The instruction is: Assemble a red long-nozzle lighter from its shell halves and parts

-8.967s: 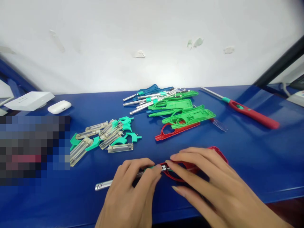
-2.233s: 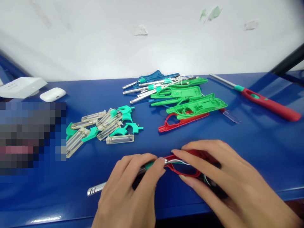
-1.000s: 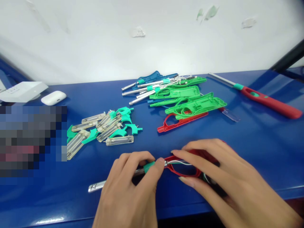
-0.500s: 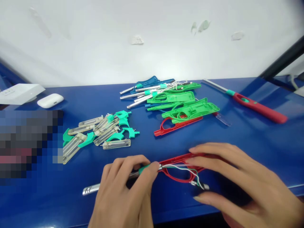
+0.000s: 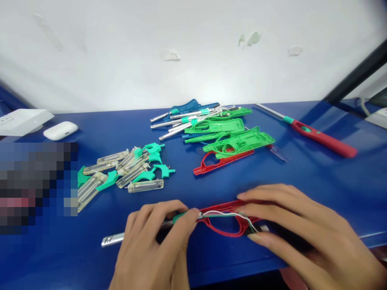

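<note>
My left hand [image 5: 154, 245] is closed around the silver tube [image 5: 113, 239] of a long-nosed lighter, thumb and index finger pinching near its green collar [image 5: 178, 218]. That collar lies at the narrow end of a red lighter casing half [image 5: 222, 233], whose looped trigger guard faces me. Thin white and green wires [image 5: 225, 214] run from the tube over the casing. They end at a small black igniter piece [image 5: 250, 229], partly covered by my right thumb. My right hand [image 5: 305, 229] grips the casing's wide end, fingers along the far side; that end is mostly hidden.
Clear fuel tanks [image 5: 145, 185] and green triggers [image 5: 166, 170] lie piled at left. Green casing halves [image 5: 242, 143], a red casing half [image 5: 223, 162] and wired silver tubes [image 5: 173, 131] lie farther back. An assembled red lighter [image 5: 325, 139] is at right, a white earbud case [image 5: 60, 131] at left.
My right thumb has moved up against the black igniter piece, which now sits closer to the casing. The wires lie nearer the casing. My left hand keeps its grip; the view has shifted slightly.
</note>
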Motion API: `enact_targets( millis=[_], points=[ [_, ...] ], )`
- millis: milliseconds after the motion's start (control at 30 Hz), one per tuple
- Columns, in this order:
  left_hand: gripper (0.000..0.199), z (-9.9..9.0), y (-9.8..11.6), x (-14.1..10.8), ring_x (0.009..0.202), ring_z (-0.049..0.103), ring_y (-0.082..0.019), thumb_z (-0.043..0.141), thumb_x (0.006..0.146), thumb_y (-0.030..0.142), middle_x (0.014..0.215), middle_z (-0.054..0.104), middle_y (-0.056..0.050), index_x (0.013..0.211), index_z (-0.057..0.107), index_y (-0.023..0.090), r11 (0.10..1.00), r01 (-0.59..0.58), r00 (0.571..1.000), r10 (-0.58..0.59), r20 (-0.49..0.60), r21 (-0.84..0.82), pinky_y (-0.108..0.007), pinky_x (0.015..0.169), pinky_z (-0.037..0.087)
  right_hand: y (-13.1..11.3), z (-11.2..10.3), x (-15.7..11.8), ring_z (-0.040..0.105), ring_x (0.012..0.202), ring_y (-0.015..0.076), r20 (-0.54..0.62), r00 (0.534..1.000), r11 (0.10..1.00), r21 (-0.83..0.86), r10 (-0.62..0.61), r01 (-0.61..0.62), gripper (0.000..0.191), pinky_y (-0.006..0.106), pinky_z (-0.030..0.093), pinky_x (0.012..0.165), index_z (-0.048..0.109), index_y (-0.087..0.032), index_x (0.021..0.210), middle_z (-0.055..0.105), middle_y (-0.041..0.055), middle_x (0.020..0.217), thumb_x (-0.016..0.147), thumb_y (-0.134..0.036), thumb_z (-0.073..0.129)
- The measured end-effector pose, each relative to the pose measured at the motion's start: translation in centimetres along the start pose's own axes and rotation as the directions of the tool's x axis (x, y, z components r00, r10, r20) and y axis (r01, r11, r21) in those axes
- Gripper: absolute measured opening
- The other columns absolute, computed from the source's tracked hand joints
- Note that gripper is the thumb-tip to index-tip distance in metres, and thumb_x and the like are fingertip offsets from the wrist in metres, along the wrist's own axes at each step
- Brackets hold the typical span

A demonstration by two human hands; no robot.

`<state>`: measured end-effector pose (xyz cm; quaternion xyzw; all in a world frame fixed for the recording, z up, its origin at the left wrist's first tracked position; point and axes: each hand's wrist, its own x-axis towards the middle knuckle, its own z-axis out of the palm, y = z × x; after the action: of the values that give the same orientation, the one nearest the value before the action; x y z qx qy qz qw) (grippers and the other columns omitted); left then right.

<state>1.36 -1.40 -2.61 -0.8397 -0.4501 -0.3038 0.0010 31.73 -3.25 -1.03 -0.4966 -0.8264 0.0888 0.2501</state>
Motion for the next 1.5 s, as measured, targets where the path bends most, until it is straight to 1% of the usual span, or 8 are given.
enact_targets(
  millis=[333, 633, 800, 900, 1033, 1200, 1333, 1500],
  points=[
    [0.04, -0.1, -0.3, -0.5, 0.111, 0.067, -0.019, 0.056, 0.111, 0.011, 0.13, 0.07, -0.001, 0.14, 0.067, 0.034, 1.0, -0.007, 0.999, 0.007, 0.038, 0.004, -0.037, 0.097, 0.047, -0.5, -0.3, 0.4, 0.073, 0.127, 0.0157, -0.023, 0.999, 0.999, 0.025, 0.033, -0.033, 0.024, 0.027, 0.061, 0.105, 0.069, -0.045, 0.137, 0.077, -0.0085, 0.138, 0.118, -0.038, 0.057],
    [0.04, -0.1, -0.3, -0.3, 0.111, 0.068, -0.019, 0.056, 0.11, 0.011, 0.131, 0.072, 0.0, 0.14, 0.067, 0.035, 1.0, -0.004, 0.999, 0.003, 0.04, 0.015, -0.035, 0.097, 0.049, -1.4, 0.7, 0.5, 0.073, 0.129, 0.0222, -0.082, 0.987, 0.99, 0.028, 0.141, -0.139, 0.019, 0.039, 0.064, 0.107, 0.069, -0.041, 0.133, 0.077, -0.0013, 0.134, 0.116, -0.046, 0.06],
    [0.037, 0.0, -0.3, -0.3, 0.11, 0.071, -0.021, 0.053, 0.111, 0.016, 0.128, 0.075, -0.002, 0.14, 0.067, 0.034, 1.0, -0.023, 0.999, 0.022, 0.042, 0.01, -0.037, 0.096, 0.05, -2.2, 0.6, 1.7, 0.077, 0.119, 0.0251, -0.112, 0.987, 0.993, -0.017, 0.113, -0.115, 0.017, 0.041, 0.067, 0.097, 0.071, -0.035, 0.119, 0.078, 0.0032, 0.129, 0.115, -0.047, 0.06],
    [0.031, 0.1, -0.3, -0.3, 0.109, 0.071, -0.023, 0.05, 0.113, 0.028, 0.127, 0.074, -0.004, 0.139, 0.068, 0.033, 1.0, -0.03, 0.999, 0.03, 0.028, -0.007, -0.04, 0.095, 0.051, -2.6, 0.2, 2.6, 0.08, 0.106, 0.024, -0.119, 0.988, 0.993, -0.043, 0.102, -0.108, 0.023, 0.038, 0.068, 0.089, 0.071, -0.032, 0.109, 0.079, 0.0032, 0.119, 0.113, -0.053, 0.064],
    [0.035, 0.1, -0.4, -0.3, 0.108, 0.071, -0.024, 0.047, 0.114, 0.043, 0.127, 0.073, -0.006, 0.14, 0.068, 0.031, 0.999, -0.04, 0.998, 0.04, 0.04, -0.009, -0.041, 0.092, 0.052, -2.9, -0.3, 3.3, 0.08, 0.098, 0.0195, -0.039, 0.994, 0.994, -0.031, 0.106, -0.107, 0.021, 0.033, 0.067, 0.082, 0.07, -0.032, 0.105, 0.078, 0.0007, 0.115, 0.114, -0.05, 0.063],
    [0.031, 0.0, -0.3, -0.2, 0.107, 0.071, -0.021, 0.052, 0.11, 0.029, 0.124, 0.073, -0.003, 0.137, 0.068, 0.032, 0.999, -0.041, 0.999, 0.041, 0.035, 0.004, -0.038, 0.091, 0.053, -3.1, -0.5, 4.0, 0.078, 0.093, 0.015, 0.056, 0.989, 0.988, 0.065, 0.133, -0.137, 0.019, 0.028, 0.065, 0.08, 0.068, -0.033, 0.102, 0.077, -0.0031, 0.112, 0.117, -0.04, 0.059],
    [0.036, -0.1, 0.0, 0.1, 0.103, 0.072, -0.021, 0.06, 0.104, 0.018, 0.121, 0.075, -0.001, 0.136, 0.068, 0.034, 1.0, -0.02, 1.0, 0.019, 0.018, 0.01, -0.038, 0.087, 0.055, -2.8, -0.5, 4.3, 0.077, 0.084, 0.0132, 0.02, 0.989, 0.983, 0.103, 0.15, -0.151, 0.016, 0.023, 0.064, 0.07, 0.069, -0.034, 0.104, 0.078, -0.0055, 0.104, 0.116, -0.041, 0.061],
    [0.041, 0.0, 0.2, 0.2, 0.105, 0.071, -0.021, 0.06, 0.101, 0.013, 0.123, 0.074, 0.0, 0.136, 0.067, 0.034, 1.0, -0.003, 1.0, 0.003, 0.016, 0.002, -0.039, 0.09, 0.053, -2.5, -0.4, 4.3, 0.079, 0.082, 0.0133, -0.019, 0.989, 0.983, 0.12, 0.144, -0.141, 0.008, 0.02, 0.064, 0.07, 0.071, -0.035, 0.109, 0.081, -0.0054, 0.102, 0.113, -0.041, 0.067]
  ],
)
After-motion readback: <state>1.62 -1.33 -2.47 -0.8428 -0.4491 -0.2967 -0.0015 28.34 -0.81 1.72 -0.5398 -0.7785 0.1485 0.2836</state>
